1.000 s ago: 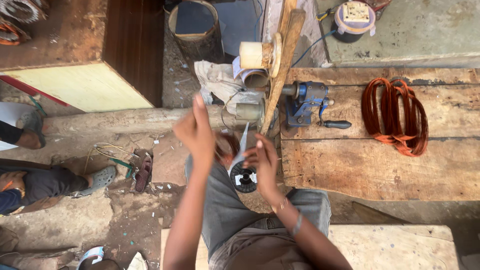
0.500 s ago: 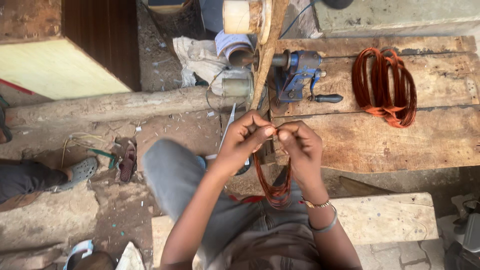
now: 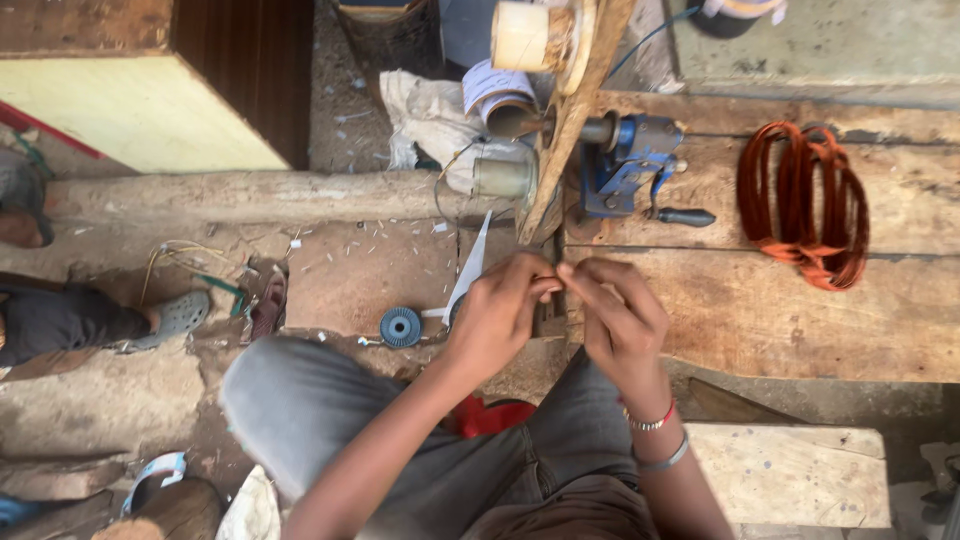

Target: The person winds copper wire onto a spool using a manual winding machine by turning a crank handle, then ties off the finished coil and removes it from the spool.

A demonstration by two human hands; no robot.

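My left hand point(image 3: 497, 312) and my right hand point(image 3: 617, 318) meet fingertip to fingertip over the edge of a wooden plank table point(image 3: 760, 320). Both pinch something thin between them, which looks like reddish copper wire, mostly hidden by the fingers. A red bundle point(image 3: 487, 416) lies in my lap below the hands. A white pointed strip point(image 3: 470, 268) sticks up just left of my left hand. Just beyond the hands stands a blue hand-crank winder point(image 3: 625, 165), fixed to a slanted wooden board point(image 3: 572, 110).
A coil of orange-red wire point(image 3: 805, 200) lies on the planks at the right. A cream spool point(image 3: 520, 35) and metal cylinder point(image 3: 503, 176) sit by the board. A blue round disc point(image 3: 400, 327) lies on the ground. Another person's sandalled foot point(image 3: 175, 315) is at the left.
My hands came together from spread apart and now pinch at the fingertips. The wire loop that hung below them half a second ago is no longer seen hanging.
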